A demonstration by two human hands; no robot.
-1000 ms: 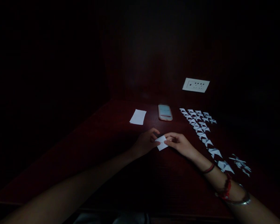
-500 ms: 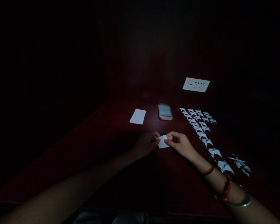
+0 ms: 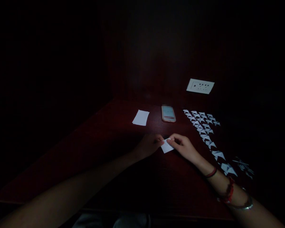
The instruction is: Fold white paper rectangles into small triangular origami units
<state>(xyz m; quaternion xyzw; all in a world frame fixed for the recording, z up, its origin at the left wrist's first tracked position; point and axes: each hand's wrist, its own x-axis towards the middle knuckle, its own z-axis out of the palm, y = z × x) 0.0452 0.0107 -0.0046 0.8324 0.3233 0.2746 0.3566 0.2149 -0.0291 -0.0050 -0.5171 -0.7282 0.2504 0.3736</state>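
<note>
A small white piece of paper (image 3: 167,147) is pinched between my two hands, just above the dark red table (image 3: 104,139). My left hand (image 3: 152,144) grips its left edge, the thumb on top. My right hand (image 3: 181,144) is closed on the paper's upper right edge, with the thumb pressed on its face. The fingers under the paper are partly hidden. Behind my hands lie a stack of white paper sheets (image 3: 141,117) and a phone (image 3: 168,113) with a lit, blurred screen.
Several folded paper figures (image 3: 205,138) stand in rows along the right side of the table. Thin paper scraps (image 3: 243,166) lie in a small pile right of them. A white wall socket (image 3: 200,86) is on the dark back panel.
The paper has turned slightly and its lower corner now points more toward me. My right thumb has shifted a little toward its upper edge. Both hands keep hold of it.
</note>
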